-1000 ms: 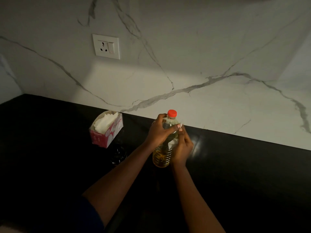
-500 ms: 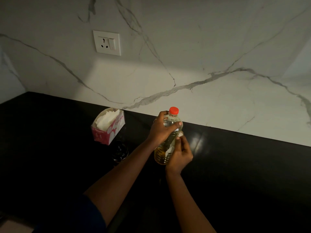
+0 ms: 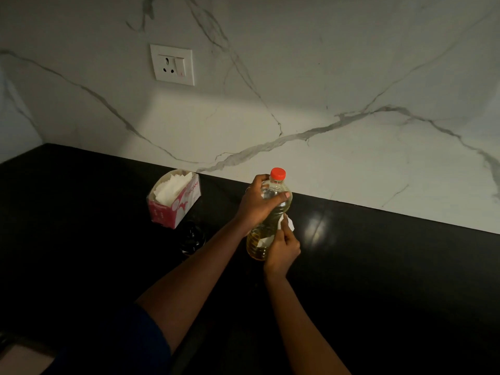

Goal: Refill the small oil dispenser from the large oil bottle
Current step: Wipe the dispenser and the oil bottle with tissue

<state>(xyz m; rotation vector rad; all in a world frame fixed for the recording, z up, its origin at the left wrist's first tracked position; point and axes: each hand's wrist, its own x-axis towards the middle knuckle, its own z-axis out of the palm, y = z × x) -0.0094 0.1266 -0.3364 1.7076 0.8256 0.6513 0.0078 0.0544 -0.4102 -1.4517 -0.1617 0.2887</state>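
The large oil bottle (image 3: 270,212), clear plastic with a red cap and yellow oil in its lower half, stands upright on the black counter (image 3: 378,280). My left hand (image 3: 257,204) is wrapped around its upper body just below the neck. My right hand (image 3: 282,250) presses a white tissue (image 3: 286,223) against the bottle's lower right side. A small dark glass dispenser (image 3: 192,238) stands on the counter to the left of the bottle, hard to make out in the shadow.
A pink box of white tissues (image 3: 174,197) sits at the back left near the marble wall. A white wall socket (image 3: 172,64) is above it. The counter's front edge runs near my body.
My right hand with the tissue has slid down from near the bottle's neck to its lower side. The left hand keeps its hold on the upper bottle.
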